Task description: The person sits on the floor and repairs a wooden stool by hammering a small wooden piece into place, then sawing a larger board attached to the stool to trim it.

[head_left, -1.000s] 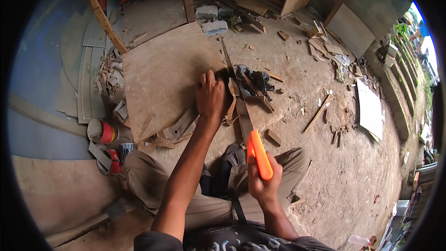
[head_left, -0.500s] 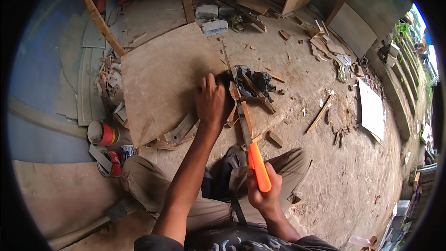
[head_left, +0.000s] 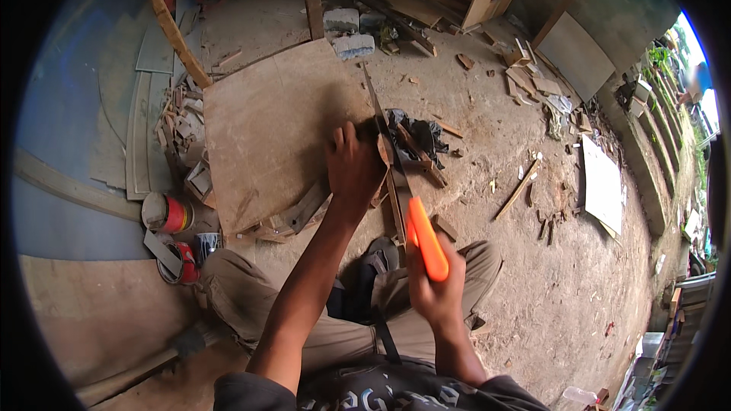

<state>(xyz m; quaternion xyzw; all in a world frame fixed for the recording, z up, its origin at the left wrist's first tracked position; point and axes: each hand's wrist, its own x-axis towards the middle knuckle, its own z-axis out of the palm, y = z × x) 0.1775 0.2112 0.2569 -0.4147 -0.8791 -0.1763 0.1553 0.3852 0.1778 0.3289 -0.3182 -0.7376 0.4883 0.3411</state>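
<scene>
I have the right hand [head_left: 439, 293], fingers wrapped round the long orange-handled steel saw [head_left: 422, 228] beside the square brown plywood board [head_left: 266, 129], the left hand [head_left: 352, 167] bent at its edge, pinching or not I can't tell, so straight strokes, clear of it.

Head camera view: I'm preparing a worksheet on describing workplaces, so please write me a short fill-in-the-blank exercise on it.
1. The saw in the right hand has a handle coloured ____.
2. In the picture, the brown board lies to the ____ of the saw.
3. The crumpled plastic, across the saw from the left hand, is coloured ____.

Missing words: orange; left; black.
</scene>
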